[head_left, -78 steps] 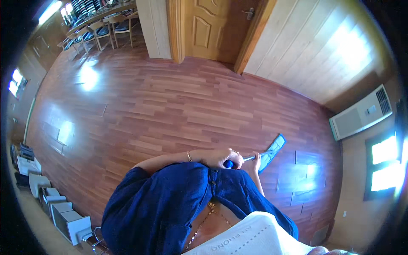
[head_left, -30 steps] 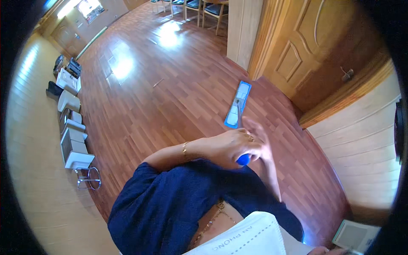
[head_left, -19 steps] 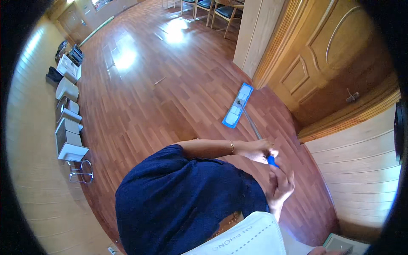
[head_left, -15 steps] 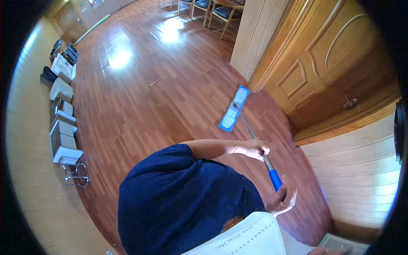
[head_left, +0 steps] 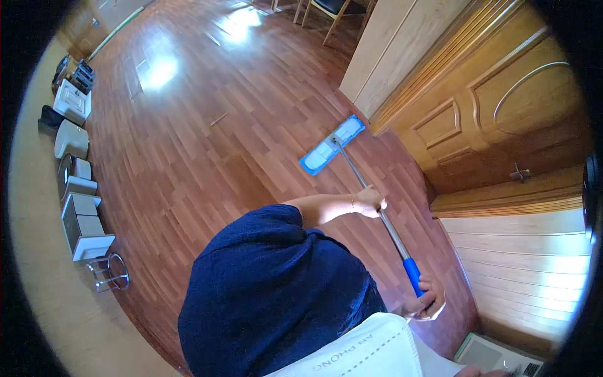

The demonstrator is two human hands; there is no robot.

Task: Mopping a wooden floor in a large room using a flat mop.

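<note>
- Flat mop (head_left: 394, 235): it is lying aslant in front of you, its blue-edged rectangular pad (head_left: 323, 152) resting on the wood-plank floor (head_left: 188, 188).
- The pad's far end is sitting just beside the foot of the wooden door frame (head_left: 427, 72), though you cannot tell here whether the two are touching.
- A metal shaft is rising from a joint at the middle of the pad and running back toward your right side, ending in a blue handle sleeve (head_left: 411, 273).
- Your left grip (head_left: 370, 201) is closing around the shaft between pad and sleeve; a thin bracelet (head_left: 353, 202) is circling that wrist.
- Your right grip (head_left: 429, 300) is holding the end of the blue sleeve, its fingers curling around it.
- Your navy garment (head_left: 276, 289) is filling the lower middle of the view, and a white face mask (head_left: 364, 349) is showing below it.
- On your right, a panelled wooden door (head_left: 443, 125) with a lever handle (head_left: 520, 174) is standing next to a pale plank wall (head_left: 518, 257).
- Along the left wall, white boxy pieces (head_left: 72, 138) are standing in a row, with a chrome tubular frame (head_left: 110, 271) nearest you.
- A dark-seated wooden chair (head_left: 339, 7) is showing at the top edge.
</note>
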